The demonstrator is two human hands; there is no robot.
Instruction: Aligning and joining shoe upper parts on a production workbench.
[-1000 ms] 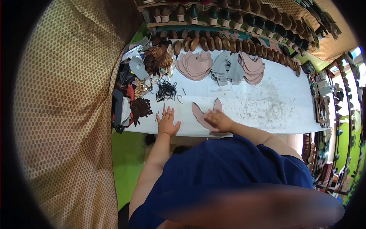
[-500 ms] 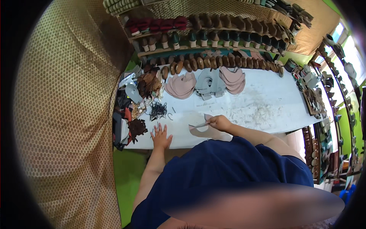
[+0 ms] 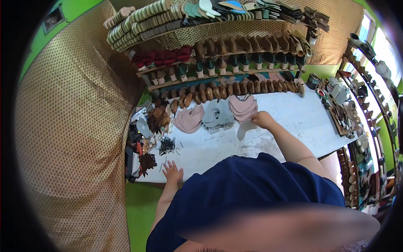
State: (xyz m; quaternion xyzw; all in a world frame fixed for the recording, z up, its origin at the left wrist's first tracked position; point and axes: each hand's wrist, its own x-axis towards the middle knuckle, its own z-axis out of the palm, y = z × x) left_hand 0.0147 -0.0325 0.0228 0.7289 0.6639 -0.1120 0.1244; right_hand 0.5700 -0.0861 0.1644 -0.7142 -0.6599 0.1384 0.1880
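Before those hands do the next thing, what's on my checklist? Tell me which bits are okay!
1. Right hand has a grip on the pale piece: ok, pinched at its upper end.
2. Left hand palm down, fingers spread, on the white table: ok.
3. Black cord pile apart from the left hand: ok, a gap shows.
4. Grey stack edges lined up: not ok, they're staggered.
5. Pale piece clear of the table: cannot tell.
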